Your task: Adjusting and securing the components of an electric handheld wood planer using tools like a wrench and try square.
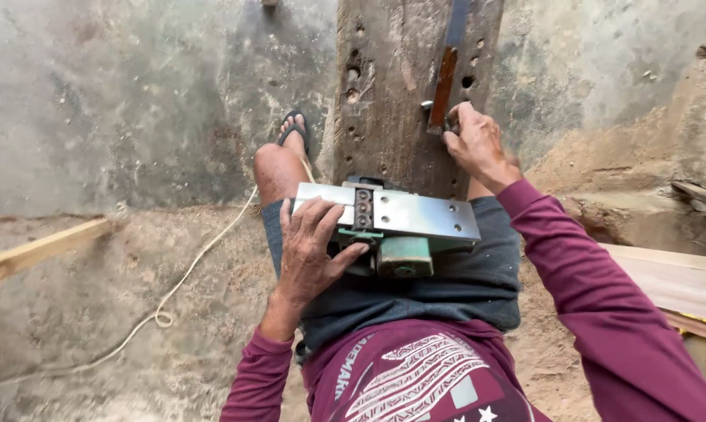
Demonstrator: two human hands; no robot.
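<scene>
Lying upturned on lap, electric planer (392, 227) is being steadied by left hand (310, 250) clasping its metal sole, while right hand (474, 141) is pinching a rusty metal strip (445, 86) against the worn plank (392, 94).

Floor (118, 94): bare grey concrete, stained, dusted with sawdust in the near half. Sawdust heap (642, 148) at right. A white cord (196, 262) trails across the floor. Pale wooden strip (36, 252) at left; flat boards (673, 281) at right. Daylight, diffuse.
</scene>
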